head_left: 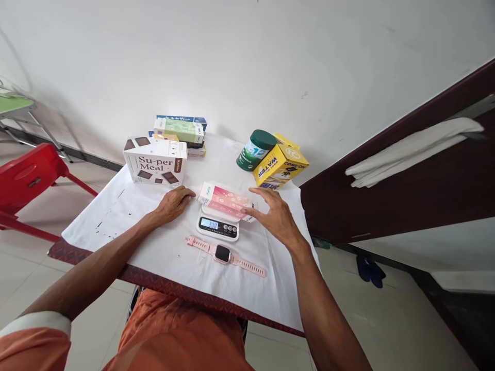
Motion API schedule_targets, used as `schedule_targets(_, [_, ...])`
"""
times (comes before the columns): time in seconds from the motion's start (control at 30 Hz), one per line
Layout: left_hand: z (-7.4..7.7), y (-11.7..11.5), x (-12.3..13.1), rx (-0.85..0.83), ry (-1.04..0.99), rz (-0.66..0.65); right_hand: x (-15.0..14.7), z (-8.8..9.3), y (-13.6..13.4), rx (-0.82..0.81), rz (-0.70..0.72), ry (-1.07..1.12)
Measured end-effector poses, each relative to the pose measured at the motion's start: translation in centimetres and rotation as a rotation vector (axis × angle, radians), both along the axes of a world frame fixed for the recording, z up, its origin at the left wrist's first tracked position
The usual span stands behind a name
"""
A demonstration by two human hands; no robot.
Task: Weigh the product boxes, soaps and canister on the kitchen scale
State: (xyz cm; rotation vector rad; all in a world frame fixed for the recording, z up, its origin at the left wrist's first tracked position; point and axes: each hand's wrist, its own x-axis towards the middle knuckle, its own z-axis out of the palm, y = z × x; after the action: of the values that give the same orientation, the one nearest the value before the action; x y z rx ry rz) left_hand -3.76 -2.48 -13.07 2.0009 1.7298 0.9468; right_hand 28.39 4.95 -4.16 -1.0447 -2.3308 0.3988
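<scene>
A pink box (225, 200) is lying flat on the plate of a small white kitchen scale (217, 228), and the scale is standing near the middle of the table, on a white cloth (154, 247). The display of the scale is showing some digits, but they are too small to read surely. The left hand (175, 203) is resting palm down on the cloth just beside the left end of the pink box, with the fingers loosely bent and holding nothing. The right hand (275, 216) is hovering at the right end of the box with the fingers spread apart; the thumb is lying over the corner of the box, but I cannot tell if it is really touching. A pink watch (223, 253) is lying stretched out on the cloth just in front of the scale. Behind the left hand a white "Su-per Meal" box (154, 165) is standing, with a stack of small boxes (180, 131) behind it. Behind the right hand a green-lidded can (255, 149) is leaning against a yellow box (280, 165).
</scene>
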Motion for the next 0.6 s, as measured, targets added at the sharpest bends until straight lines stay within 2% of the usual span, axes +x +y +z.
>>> schedule_targets(0.13, [0.1, -0.2, 0.1, 0.014, -0.026, -0.012, -1.1, -1.8, 0.1, -0.092, 0.064, -0.106])
schedule_targets(0.23, [-0.1, -0.3, 0.3, 0.023, -0.042, -0.009, -1.5, -2.8, 0.1, -0.121, 0.069, -0.085])
schedule_targets(0.3, [-0.2, -0.3, 0.4, 0.02, -0.056, 0.004, -1.4, -2.8, 0.4, -0.143, 0.067, -0.035])
schedule_targets(0.37, [-0.3, -0.3, 0.5, 0.018, -0.072, 0.013, -1.5, -2.1, 1.2, -0.173, 0.056, 0.036])
schedule_targets(0.47, [-0.4, -0.3, 0.6, 0.018, -0.086, 0.011, -3.2, 0.5, 3.7, -0.114, 0.03, 0.134])
schedule_targets(0.6, [-0.3, -0.3, 0.7, 0.015, -0.094, 0.008, -9.8, 4.4, 8.7, 0.085, 0.078, 0.15])
